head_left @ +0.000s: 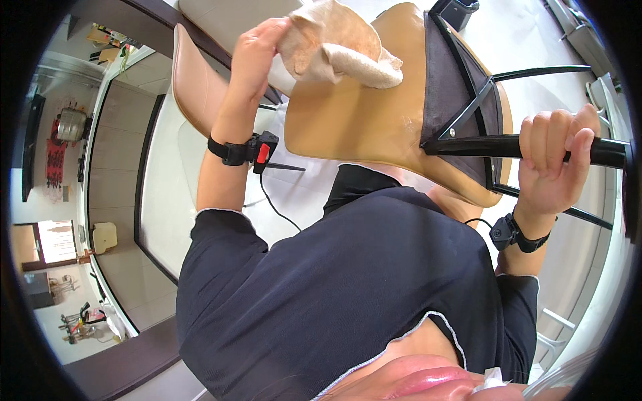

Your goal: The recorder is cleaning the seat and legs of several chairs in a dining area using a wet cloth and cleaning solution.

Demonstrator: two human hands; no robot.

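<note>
A dark short-sleeved shirt [348,281] with pale edging is filling the lower middle of the frame, and black straps are circling both wrists, the left strap [235,154] bearing a red-marked device. At the upper left, the left hand [254,60] is holding a beige cloth [328,33] by its left side, the fingers drawn together on it and their tips partly hiding in its folds. The cloth is hanging at the top centre, overlapping the tan seat of a tipped chair [354,120]; whether it is touching the upholstery, I cannot tell. At the right of the frame, the right hand [555,160] is gripping a black chair leg [478,146], fingers wrapping around it. The chair's dark underside [443,80] is facing rightward. Beyond, a pinkish chair [195,87] is standing at the upper left, and a metal pot [71,125] is sitting at the far left.
</note>
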